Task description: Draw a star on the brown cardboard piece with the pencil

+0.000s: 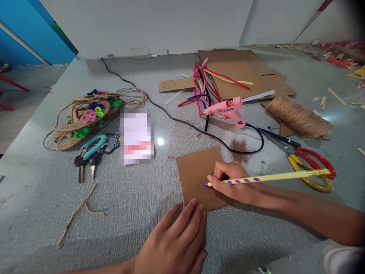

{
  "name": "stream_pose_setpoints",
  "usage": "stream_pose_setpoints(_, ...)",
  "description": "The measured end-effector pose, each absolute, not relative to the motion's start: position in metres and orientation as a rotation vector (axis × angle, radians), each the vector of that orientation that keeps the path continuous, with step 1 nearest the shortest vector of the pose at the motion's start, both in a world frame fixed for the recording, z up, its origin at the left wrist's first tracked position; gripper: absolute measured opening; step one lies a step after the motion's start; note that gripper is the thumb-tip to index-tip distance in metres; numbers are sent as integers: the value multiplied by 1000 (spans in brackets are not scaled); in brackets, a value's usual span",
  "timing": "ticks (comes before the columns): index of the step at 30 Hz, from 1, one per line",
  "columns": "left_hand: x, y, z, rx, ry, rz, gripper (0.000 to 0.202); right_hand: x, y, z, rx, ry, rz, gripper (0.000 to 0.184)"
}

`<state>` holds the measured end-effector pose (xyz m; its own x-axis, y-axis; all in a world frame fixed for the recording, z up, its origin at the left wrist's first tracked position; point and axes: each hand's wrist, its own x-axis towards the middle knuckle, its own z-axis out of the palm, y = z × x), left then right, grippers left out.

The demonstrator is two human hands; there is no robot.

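A small square of brown cardboard (pixel 196 169) lies flat on the grey table (pixel 128 213). My right hand (pixel 232 182) is closed on a yellow pencil with purple dots (pixel 270 177), its tip resting on the cardboard beside a faint drawn line. My left hand (pixel 175 243) lies flat with fingers stretched out, fingertips pressing the cardboard's near edge.
A pink glue gun (pixel 228 110) with a black cord stands behind the cardboard. Red and yellow scissors (pixel 310 167), a twine roll (pixel 299 116), pipe cleaners (pixel 203 89), larger cardboard sheets (pixel 242 72), keys (pixel 91 152), a twine craft piece (pixel 88 114) and a loose twine scrap (pixel 76 213) surround it.
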<state>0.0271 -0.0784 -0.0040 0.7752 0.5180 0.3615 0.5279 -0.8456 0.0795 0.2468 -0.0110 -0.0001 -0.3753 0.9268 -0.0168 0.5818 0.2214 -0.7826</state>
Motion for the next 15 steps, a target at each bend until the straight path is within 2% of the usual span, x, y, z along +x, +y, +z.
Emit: stream_pose_setpoints(15, 27, -79, -5, -2949, -867, -607, 39, 247, -11, 0, -1337, -2035, 1059, 30)
